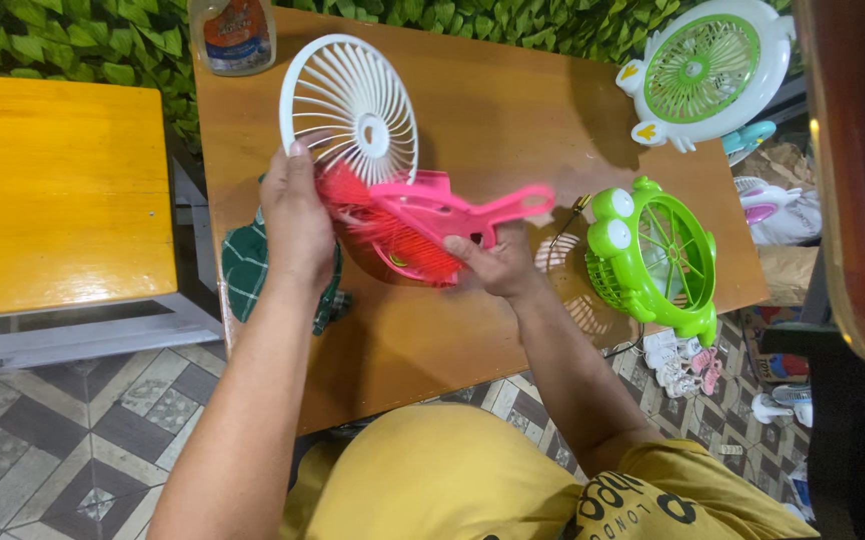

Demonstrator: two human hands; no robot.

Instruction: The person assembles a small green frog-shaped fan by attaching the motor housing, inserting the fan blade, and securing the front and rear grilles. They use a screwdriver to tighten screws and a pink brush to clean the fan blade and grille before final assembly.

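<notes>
Holding a pink fan body (422,225) between both hands over the brown table (492,100), head view. Our left hand (295,220) grips its left edge at 9 o'clock, with the white round grille (350,105) rising at 12. Our right hand (497,265) pinches its lower right at 4 o'clock. A green frog-shaped fan (652,260) stands at 3 o'clock, a white-green fan (707,70) at 1.

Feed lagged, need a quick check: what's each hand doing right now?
Left hand: closed on the white fan grille and the pink fan body.
Right hand: gripping the pink fan body from below, near its handle.
</notes>
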